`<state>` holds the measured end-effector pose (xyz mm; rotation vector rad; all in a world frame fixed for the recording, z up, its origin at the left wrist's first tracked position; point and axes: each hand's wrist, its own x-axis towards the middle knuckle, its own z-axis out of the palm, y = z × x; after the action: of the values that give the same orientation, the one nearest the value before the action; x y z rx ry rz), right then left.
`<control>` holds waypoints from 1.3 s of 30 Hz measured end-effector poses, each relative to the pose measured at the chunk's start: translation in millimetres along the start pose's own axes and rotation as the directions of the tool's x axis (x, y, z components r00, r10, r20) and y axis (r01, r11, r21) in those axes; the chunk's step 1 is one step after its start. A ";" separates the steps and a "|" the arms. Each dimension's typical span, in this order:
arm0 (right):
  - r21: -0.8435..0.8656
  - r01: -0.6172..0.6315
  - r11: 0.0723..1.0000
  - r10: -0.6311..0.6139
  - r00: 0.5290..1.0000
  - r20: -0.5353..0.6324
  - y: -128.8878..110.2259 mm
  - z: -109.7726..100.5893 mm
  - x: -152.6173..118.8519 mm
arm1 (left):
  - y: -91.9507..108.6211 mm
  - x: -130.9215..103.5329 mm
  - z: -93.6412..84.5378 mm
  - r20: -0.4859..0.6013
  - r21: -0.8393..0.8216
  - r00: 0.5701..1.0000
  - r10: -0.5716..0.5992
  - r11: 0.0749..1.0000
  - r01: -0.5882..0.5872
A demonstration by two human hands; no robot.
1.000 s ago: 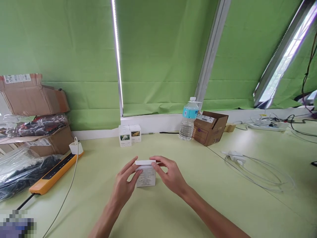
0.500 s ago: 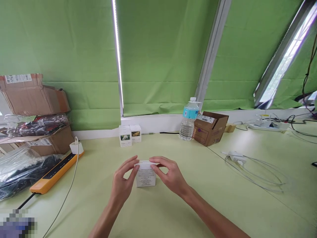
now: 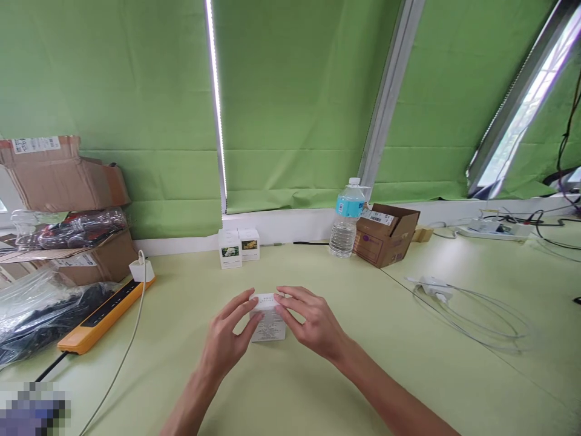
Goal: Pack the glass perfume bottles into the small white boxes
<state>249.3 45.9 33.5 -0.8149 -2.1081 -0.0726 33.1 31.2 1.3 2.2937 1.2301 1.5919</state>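
A small white carton (image 3: 268, 327) with fine grey print on its front stands upright on the pale green table, straight ahead of me. At its upper left edge are the fingertips and thumb of my left hand (image 3: 231, 330), closed around the corner. My right hand (image 3: 318, 321) pinches the upper right edge, its fingers at the top and thumb against the front. Between the hands the printed lid (image 3: 267, 299) shows, sloping towards me. The carton's rear and part of both sides are hidden.
Two white cartons (image 3: 230, 257) with flower pictures stand by the wall. A water bottle (image 3: 345, 224) and an open brown cardboard box (image 3: 385, 236) are behind, to the right. An orange power strip (image 3: 106, 312) and stacked boxes (image 3: 63, 175) lie left; a white charger with cable (image 3: 436, 290) lies right.
More of the carton's lid and its print now shows, with the lid sloping towards me. My left thumb has shifted slightly down and right; the carton has stayed in place.
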 end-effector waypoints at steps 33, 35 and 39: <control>0.535 -0.572 0.621 0.332 0.811 0.481 -10.9 20.4 -4.2 | -5.5 -3.0 14.1 0.411 -0.502 0.808 -0.423 0.634 0.588; 0.512 -0.569 0.643 0.365 0.816 0.448 -3.1 22.0 -3.9 | -1.9 0.7 12.6 0.437 -0.506 0.804 -0.403 0.629 0.590; 0.474 -0.582 0.660 0.421 0.810 0.409 11.0 22.9 -3.2 | -2.9 3.7 12.7 0.401 -0.493 0.803 -0.441 0.635 0.595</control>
<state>241.0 60.4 14.1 -1.0290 -1.8778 1.0020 42.5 40.1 -3.1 1.4799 0.9984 1.1944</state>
